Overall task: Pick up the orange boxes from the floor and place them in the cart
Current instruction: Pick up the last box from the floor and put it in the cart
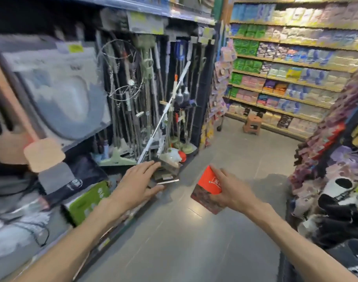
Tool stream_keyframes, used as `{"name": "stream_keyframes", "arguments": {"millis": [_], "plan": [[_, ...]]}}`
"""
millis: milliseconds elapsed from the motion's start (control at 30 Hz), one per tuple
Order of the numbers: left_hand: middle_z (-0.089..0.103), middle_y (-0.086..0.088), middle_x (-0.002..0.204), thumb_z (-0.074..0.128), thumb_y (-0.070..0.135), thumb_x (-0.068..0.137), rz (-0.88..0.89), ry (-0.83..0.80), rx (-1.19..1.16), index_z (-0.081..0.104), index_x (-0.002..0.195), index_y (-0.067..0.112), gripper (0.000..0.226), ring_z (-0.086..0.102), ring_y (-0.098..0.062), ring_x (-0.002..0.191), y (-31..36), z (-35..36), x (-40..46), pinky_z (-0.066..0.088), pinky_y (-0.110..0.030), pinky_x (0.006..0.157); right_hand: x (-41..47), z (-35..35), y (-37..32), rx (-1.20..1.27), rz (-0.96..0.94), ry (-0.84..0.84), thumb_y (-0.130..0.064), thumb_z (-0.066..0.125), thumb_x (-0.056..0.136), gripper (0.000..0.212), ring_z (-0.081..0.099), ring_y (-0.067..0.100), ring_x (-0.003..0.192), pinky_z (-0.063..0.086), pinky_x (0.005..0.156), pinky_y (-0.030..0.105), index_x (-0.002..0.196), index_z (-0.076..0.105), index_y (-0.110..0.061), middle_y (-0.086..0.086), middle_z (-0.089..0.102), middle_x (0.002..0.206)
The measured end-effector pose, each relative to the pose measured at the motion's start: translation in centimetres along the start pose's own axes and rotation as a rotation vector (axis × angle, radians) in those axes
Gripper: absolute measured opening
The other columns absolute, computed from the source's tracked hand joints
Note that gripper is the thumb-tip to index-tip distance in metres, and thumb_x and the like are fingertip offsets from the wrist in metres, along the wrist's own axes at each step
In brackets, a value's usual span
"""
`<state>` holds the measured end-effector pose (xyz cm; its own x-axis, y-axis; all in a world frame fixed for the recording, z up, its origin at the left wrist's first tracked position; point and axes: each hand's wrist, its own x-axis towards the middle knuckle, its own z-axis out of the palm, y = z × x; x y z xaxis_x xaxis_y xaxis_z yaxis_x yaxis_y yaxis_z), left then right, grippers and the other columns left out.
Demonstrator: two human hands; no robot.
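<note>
Both bare forearms reach forward from the bottom of the view. The left hand [136, 181] is spread palm down, fingers straight and slightly apart, holding nothing. The right hand [230, 190] has its thumb and fingers curled round an orange box [207, 189]

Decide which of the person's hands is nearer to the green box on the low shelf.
Left. The left hand hangs open just right of the green box, close beside it. The right hand is farther right across the aisle, holding an orange box.
</note>
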<state>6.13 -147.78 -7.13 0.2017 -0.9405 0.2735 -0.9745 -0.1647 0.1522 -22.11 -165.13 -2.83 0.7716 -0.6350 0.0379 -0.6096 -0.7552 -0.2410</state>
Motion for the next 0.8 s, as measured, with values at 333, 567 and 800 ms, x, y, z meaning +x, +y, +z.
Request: {"name": "stream_keyframes", "arguments": {"millis": [333,567,800], "plan": [[0.038,0.000,0.155,0.029,0.078,0.091,-0.587,0.149,0.181,0.025,0.156,0.028,0.083,0.038,-0.023,0.139,-7.3,-12.2,-29.4,0.036,-0.045,0.112,1.4,2.5,-26.7,-0.012,-0.692,-0.069,-0.093,0.033,0.059,0.116,0.056,0.025,0.120,0.050,0.091,0.040,0.156,0.024,-0.028,-0.001,0.050,0.138],[0.044,-0.007,0.152,0.039,0.072,0.091,-1.004,0.225,0.366,0.031,0.154,0.019,0.082,0.044,-0.028,0.137,-4.1,-21.0,-57.7,0.040,-0.044,0.110,-9.5,7.2,-51.0,0.014,-1.161,-0.166,-0.087,0.035,0.061,0.115,0.053,0.026,0.124,0.049,0.087,0.040,0.159,0.014,-0.030,-0.001,0.045,0.140],[0.043,-0.003,0.152,0.035,0.076,0.091,-1.384,0.276,0.489,0.030,0.155,0.025,0.081,0.042,-0.024,0.139,6.8,-28.1,-84.7,0.040,-0.045,0.110,-28.4,11.5,-71.8,0.097,-1.576,-0.248,-0.066,0.066,0.078,0.105,0.054,0.024,0.120,0.050,0.090,0.043,0.159,0.012,-0.029,-0.001,0.046,0.139]]}}
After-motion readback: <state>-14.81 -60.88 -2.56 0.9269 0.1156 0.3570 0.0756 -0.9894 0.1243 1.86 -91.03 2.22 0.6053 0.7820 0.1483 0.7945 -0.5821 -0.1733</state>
